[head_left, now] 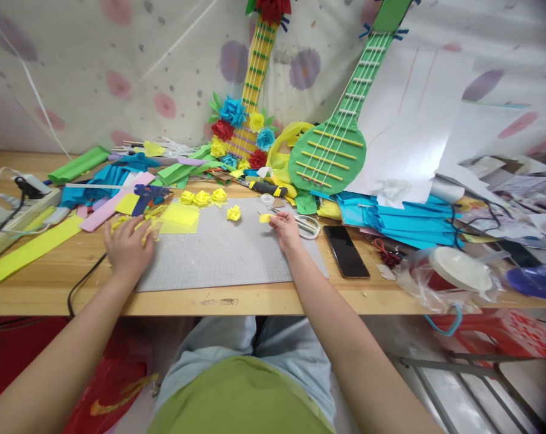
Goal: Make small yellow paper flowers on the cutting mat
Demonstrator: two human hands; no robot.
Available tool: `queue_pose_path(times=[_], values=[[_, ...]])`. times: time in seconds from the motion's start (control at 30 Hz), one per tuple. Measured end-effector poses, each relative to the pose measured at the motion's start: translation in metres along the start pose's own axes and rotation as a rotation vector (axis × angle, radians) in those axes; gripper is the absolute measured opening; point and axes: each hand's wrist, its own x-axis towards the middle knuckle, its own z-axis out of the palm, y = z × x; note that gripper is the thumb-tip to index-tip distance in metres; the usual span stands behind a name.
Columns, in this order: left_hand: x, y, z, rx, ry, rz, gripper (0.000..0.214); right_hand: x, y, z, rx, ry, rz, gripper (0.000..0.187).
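Observation:
My left hand lies knuckles up on the left edge of the grey cutting mat, fingers curled down onto yellow paper strips. At the mat's right side my right hand pinches a small yellow paper piece, close to the white-handled scissors. A loose yellow paper flower sits on the mat between my hands, and three more yellow flowers stand in a row behind it. A yellow paper square lies near my left hand.
A blue glue gun, a black phone, a tape roll and a cutter lie around the mat. Two paper guitars lean on the wall. Blue paper, a bagged roll and a power strip crowd the wooden table.

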Motion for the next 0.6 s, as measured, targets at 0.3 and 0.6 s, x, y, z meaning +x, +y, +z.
queue_pose_path(times=[0.3,0.6], values=[[0.012,0.037,0.018,-0.12,-0.159,-0.173,0.085,-0.001,0.002,-0.001,-0.025,-0.006,-0.011,0.035],[0.004,-0.008,0.005,-0.019,0.052,-0.079,0.044,0.0,0.004,0.002,-0.044,0.029,-0.041,0.036]])
